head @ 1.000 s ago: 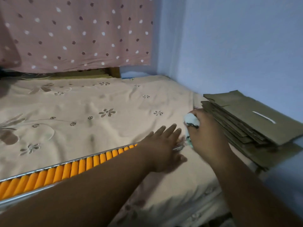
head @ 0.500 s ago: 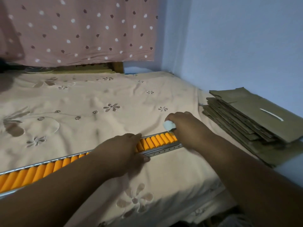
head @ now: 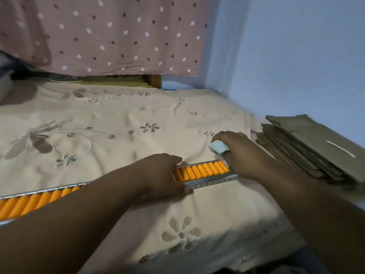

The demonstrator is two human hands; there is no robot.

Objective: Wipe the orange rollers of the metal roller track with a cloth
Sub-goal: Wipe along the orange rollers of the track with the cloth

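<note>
Where the left forearm is crossing it, the metal roller track (head: 209,179) is lying hidden mid-length on the bed (head: 118,139), its near end cut off at frame left. Left hand (head: 164,175) is gripping the track across both rails. Right hand (head: 243,153) is clenching a pale cloth (head: 219,147) at the far-end orange rollers (head: 203,170); contact is hard to tell. Cardboard stack (head: 308,149) is lying beside, partly cropped.

Your rail (head: 212,181) is bright, shiny metal with punched holes along its side. The rollers (head: 201,171) look like smooth orange plastic with a faint sheen. Your cloth (head: 219,147) is soft, pale and matt. The bedsheet (head: 122,125) is matt beige fabric with stitched flowers. Beside it, the cardboard (head: 308,147) is dull, brown and papery.
</note>
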